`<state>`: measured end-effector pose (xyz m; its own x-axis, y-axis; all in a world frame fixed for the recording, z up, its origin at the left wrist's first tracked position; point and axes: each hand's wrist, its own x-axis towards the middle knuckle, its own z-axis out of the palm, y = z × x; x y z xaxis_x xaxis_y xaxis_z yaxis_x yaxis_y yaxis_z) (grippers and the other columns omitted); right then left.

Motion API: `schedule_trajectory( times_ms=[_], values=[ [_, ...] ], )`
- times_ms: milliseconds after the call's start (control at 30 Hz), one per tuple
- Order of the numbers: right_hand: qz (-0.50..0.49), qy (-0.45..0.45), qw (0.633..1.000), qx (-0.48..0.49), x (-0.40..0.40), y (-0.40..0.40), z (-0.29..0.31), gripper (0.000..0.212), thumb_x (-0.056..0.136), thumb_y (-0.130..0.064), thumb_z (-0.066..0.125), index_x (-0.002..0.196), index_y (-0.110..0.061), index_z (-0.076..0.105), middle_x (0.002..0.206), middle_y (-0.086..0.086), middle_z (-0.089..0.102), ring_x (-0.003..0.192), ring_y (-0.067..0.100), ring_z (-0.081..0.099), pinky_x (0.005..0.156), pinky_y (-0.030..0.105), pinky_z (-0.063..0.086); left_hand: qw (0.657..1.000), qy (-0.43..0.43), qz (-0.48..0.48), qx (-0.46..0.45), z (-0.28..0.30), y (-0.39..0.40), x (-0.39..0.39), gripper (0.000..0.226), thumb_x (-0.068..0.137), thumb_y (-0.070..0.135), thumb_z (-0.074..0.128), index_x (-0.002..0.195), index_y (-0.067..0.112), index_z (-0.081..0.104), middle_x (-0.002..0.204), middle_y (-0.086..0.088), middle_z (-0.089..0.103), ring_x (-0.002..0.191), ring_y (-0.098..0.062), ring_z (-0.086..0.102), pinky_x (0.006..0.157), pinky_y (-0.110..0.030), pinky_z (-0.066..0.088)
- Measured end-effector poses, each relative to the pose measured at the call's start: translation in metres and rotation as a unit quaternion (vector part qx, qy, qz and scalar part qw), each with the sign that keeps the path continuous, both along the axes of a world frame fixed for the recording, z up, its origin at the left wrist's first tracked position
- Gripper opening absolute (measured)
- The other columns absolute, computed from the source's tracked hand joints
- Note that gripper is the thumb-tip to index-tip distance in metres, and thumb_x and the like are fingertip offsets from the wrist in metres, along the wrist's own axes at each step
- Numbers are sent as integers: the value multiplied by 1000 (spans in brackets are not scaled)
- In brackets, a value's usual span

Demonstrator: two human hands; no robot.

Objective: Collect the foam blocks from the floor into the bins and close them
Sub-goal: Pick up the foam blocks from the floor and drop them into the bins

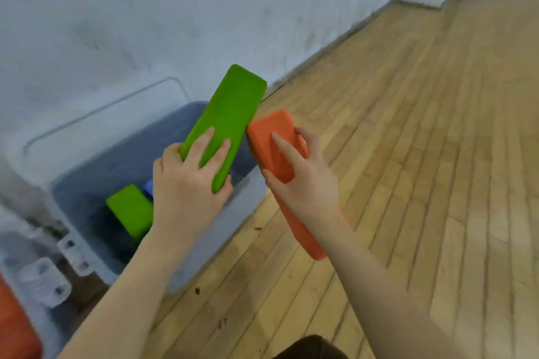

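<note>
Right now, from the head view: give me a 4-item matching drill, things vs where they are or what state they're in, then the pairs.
Things:
1. long green block
2. orange block
3. short green block
4. grey bin

Places or states:
A. lying inside the bin
B. held by the right hand, over the wooden floor just beside the bin
C. open, no lid on it, standing by the wall
D. held by the left hand, above the bin

Pairs: 1-D, 2-B, 3-A, 4-C
</note>
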<state>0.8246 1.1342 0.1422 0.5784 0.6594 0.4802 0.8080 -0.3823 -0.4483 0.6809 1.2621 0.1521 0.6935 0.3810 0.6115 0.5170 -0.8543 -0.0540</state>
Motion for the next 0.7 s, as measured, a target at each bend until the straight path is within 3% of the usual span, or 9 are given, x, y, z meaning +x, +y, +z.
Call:
schedule_trajectory(
  times_ms=[100, 233, 333, 433, 533, 600, 700],
  values=[
    [89, -47, 995, -1, -14, 51, 1, 53, 72, -36, 69, 123, -26, 58, 137, 11, 46, 103, 33, 59, 61, 38, 55, 996, 49, 68, -18, -7, 38, -37, 48, 71, 26, 73, 117, 17, 65, 128, -8, 57, 90, -44, 53, 67, -44, 42],
    [196, -215, 957, 15, -29, 105, 0, 47, 74, -35, 66, 120, -26, 62, 135, 12, 52, 109, 33, 57, 81, 44, 46, 980, 106, 137, -95, -35, 76, -75, 55, 65, 30, 82, 114, 11, 66, 122, -13, 60, 92, -48, 53, 70, -51, 45],
    [245, -267, 932, 18, -38, 135, -7, 46, 77, -36, 67, 122, -31, 58, 139, 5, 49, 121, 28, 50, 89, 47, 34, 962, 43, 173, -207, -57, 83, -93, 69, 83, 49, 49, 138, 9, 41, 136, -19, 47, 115, -47, 46, 89, -58, 40],
    [251, -250, 935, -21, -40, 154, -22, 48, 77, -31, 69, 123, -34, 57, 141, -2, 47, 126, 26, 44, 92, 48, 29, 944, -52, 158, -286, -61, 79, -91, 73, 86, 51, 27, 150, 20, 9, 151, -11, 27, 134, -33, 29, 106, -50, 24],
    [243, -156, 944, -160, -38, 162, -41, 62, 79, -30, 69, 136, -34, 44, 149, 0, 35, 129, 33, 38, 92, 54, 38, 950, 25, 169, -261, -66, 84, -78, 67, 88, 51, 20, 146, 19, 28, 149, -6, 36, 135, -33, 31, 106, -48, 18],
    [228, -57, 932, -277, -31, 160, -58, 58, 92, -41, 53, 144, -38, 28, 154, -6, 22, 137, 29, 27, 101, 55, 33, 948, 105, 177, -242, -71, 89, -66, 62, 88, 47, 25, 135, 14, 50, 137, -7, 52, 127, -38, 44, 101, -50, 27],
    [203, -8, 937, -283, -19, 147, -72, 48, 97, -43, 39, 144, -37, 27, 150, -6, 30, 131, 26, 37, 106, 53, 29, 953, 139, 171, -206, -70, 86, -47, 52, 85, 40, 34, 112, 11, 67, 119, -10, 64, 112, -34, 58, 88, -49, 44]
  ],
)
